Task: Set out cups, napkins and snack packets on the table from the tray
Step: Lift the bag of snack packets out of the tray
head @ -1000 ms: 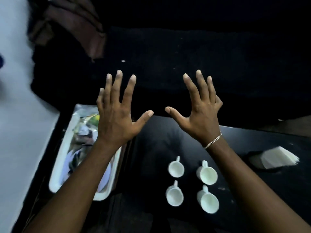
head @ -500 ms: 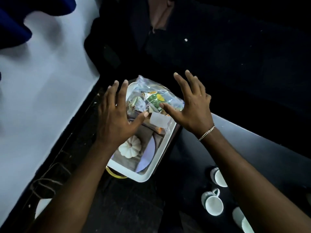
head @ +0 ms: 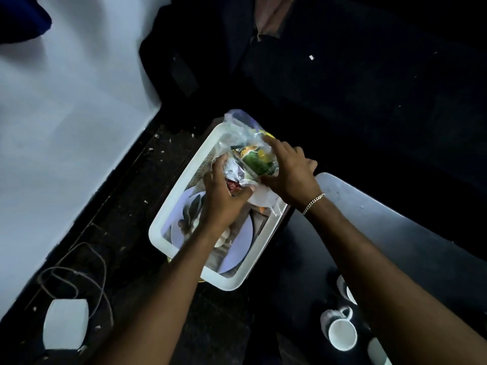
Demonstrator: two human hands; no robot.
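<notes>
A clear plastic bag of snack packets (head: 246,143) lies at the far end of the white tray (head: 168,219). My left hand (head: 224,196) grips the bag's left side, fingers curled into the plastic. On its right side my right hand (head: 290,172) holds the bag, beside a green and yellow packet (head: 259,160) seen through the plastic. A printed picture with a pale round disc lines the tray's floor. White cups (head: 341,330) stand on the dark table (head: 395,233) at the lower right, partly hidden behind my right forearm.
A white wall fills the left. On the dark floor at the lower left lie a looped cable (head: 76,270) and a white box (head: 66,322). Dark furniture stands beyond the tray.
Both hands came down from hovering spread above the tray and closed on the bag of snack packets. The view shifted left from the cups to the tray.
</notes>
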